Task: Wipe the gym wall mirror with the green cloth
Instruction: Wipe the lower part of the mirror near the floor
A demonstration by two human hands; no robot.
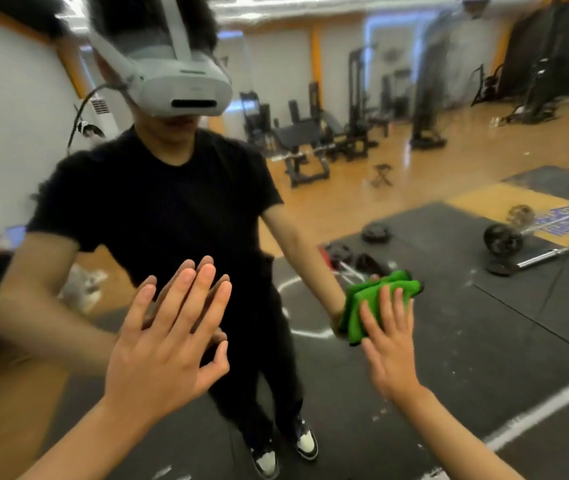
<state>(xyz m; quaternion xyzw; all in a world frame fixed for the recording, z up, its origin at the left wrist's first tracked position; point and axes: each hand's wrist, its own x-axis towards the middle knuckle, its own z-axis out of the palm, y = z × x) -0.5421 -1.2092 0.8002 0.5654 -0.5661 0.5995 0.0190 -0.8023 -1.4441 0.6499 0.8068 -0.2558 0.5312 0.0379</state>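
Observation:
The gym wall mirror (449, 341) fills the whole view and reflects a person in black wearing a white headset. My left hand (168, 344) lies flat against the glass with its fingers straight and spread, meeting its own reflection. To the right, my right hand (388, 337) presses the folded green cloth (366, 299) against the mirror with straight fingers. The cloth shows above and left of those fingers, doubled by its reflection.
Reflected behind the person are black rubber mats, weight plates and a barbell (505, 237) on the floor, benches and black machines (311, 143) on the wooden floor, and a white wall at the left. White smears and streaks mark the lower glass.

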